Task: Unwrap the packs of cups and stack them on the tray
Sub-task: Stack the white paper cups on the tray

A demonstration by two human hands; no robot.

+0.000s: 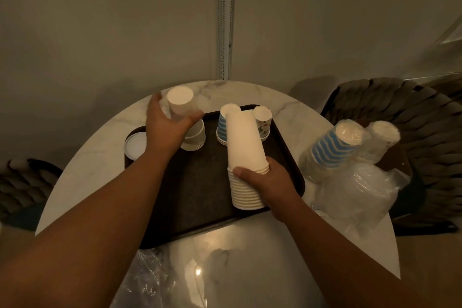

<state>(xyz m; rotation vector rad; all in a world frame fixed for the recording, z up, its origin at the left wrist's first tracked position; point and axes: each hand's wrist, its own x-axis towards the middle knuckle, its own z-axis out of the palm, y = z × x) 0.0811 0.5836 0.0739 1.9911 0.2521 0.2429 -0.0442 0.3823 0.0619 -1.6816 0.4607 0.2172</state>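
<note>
A dark brown tray [200, 182] lies on the round marble table. My left hand [165, 127] grips a white cup [180, 100] upside down above a short stack of white cups [195, 139] at the tray's far left. My right hand [265, 180] holds a tall upside-down stack of white cups [243, 157] standing on the tray's right side. Behind it stand a blue-striped stack [222, 125] and a patterned cup [263, 120]. Two wrapped packs, one blue-striped [332, 147] and one white [380, 137], sit right of the tray.
A white lid [136, 145] lies at the tray's left edge. Crumpled clear plastic wrap [360, 192] lies right of the tray, and more wrap [150, 280] at the table's near edge. Woven chairs [425, 120] stand to the right and left. A wall is close behind the table.
</note>
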